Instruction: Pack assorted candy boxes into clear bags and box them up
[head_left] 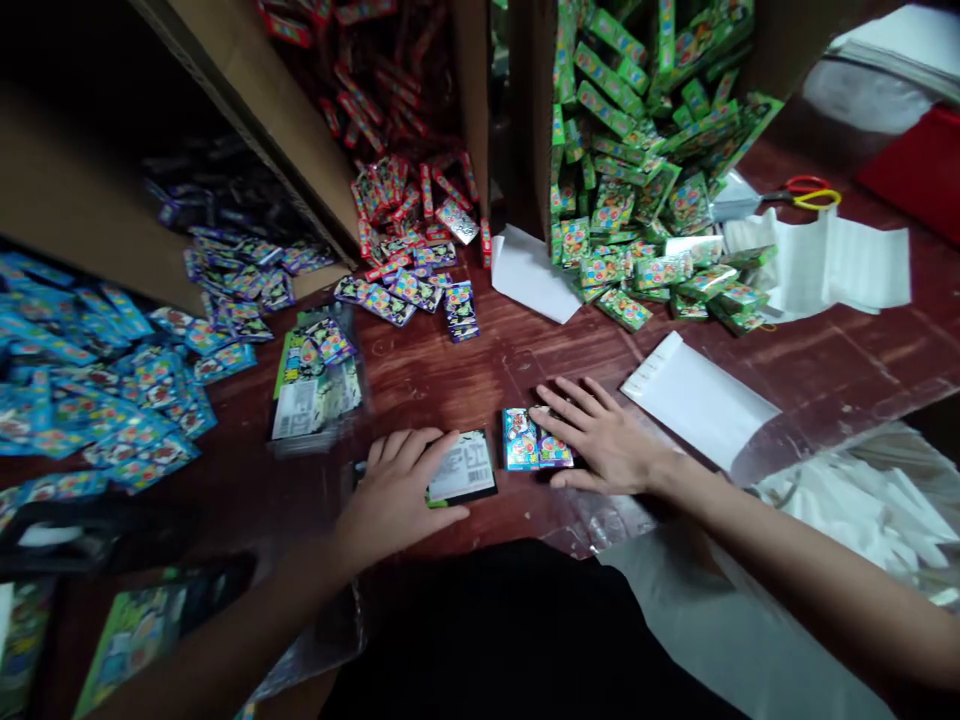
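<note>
My left hand (394,495) lies on a small flat box (461,468) whose white barcode side faces up, fingers curled over its left edge on the dark red table (450,370). My right hand (600,435) rests flat with fingers spread on a small stack of blue packets (525,440) just right of that box. The two hands are close together near the table's front edge.
Heaps of small packets surround the spot: blue ones (90,380) at left, red ones (397,200) and green ones (637,180) spilling from cardboard boxes at the back. A clear bag of packets (315,380), white envelopes (697,400), scissors (806,192) and plastic bags (847,510) lie around.
</note>
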